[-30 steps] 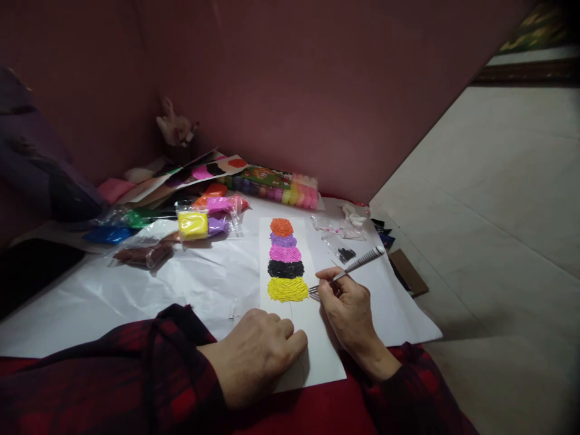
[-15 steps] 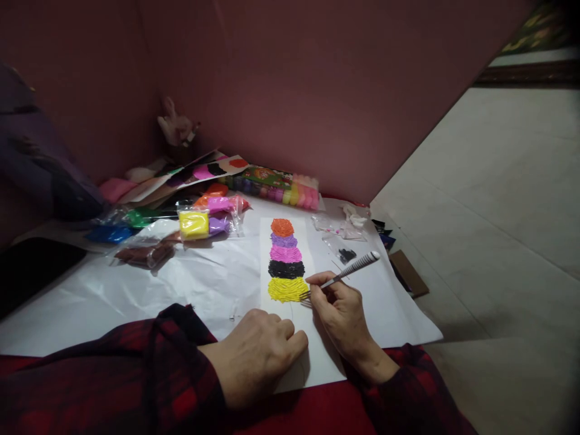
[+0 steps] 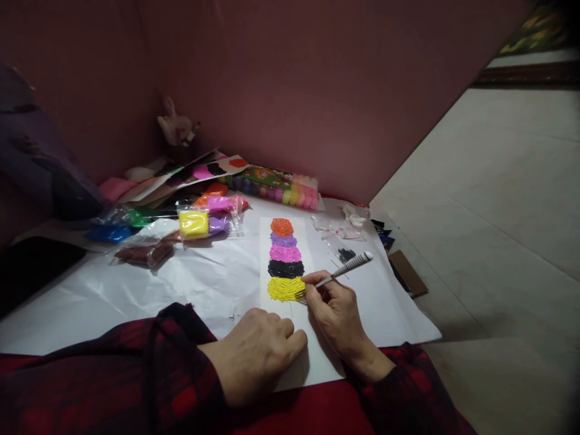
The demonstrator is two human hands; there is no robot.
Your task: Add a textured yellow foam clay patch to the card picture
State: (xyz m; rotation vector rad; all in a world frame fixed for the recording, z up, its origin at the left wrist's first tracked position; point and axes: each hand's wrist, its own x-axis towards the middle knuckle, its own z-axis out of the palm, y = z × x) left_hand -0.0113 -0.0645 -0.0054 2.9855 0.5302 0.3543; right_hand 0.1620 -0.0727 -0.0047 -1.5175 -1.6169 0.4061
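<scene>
The grip of the right hand (image 3: 336, 313) is narrow, thumb and fingers pinched on a fork (image 3: 347, 267), whose striped handle slants up and away to the right and whose tines are at the right part of a yellow clay band (image 3: 284, 289). That band is the lowest of five on a white card (image 3: 319, 362); above it come black, pink, purple and orange ones. The left hand (image 3: 259, 343) lies on the lower part of the card, fingers curled under; whether its grip holds anything I cannot tell. The card lies on a white sheet (image 3: 203, 296) spread over the worktop. To the left of the card is a group of clear plastic bags: one bag (image 3: 194, 225) has a yellow block in it, with purple and pink clay close beside it, and a nearer bag (image 3: 147, 254) holds brown clay. Blue clay (image 3: 109, 234) and green clay (image 3: 140, 217) lie farther left, in clear wrapping. Behind the card, a long clear pack (image 3: 276, 187) with a printed label holds a row of many-coloured pieces, light pink at its right end. To the right, a small bag (image 3: 347, 254) contains black bits, and another small bag (image 3: 335, 228) has tiny pink pieces in it.
</scene>
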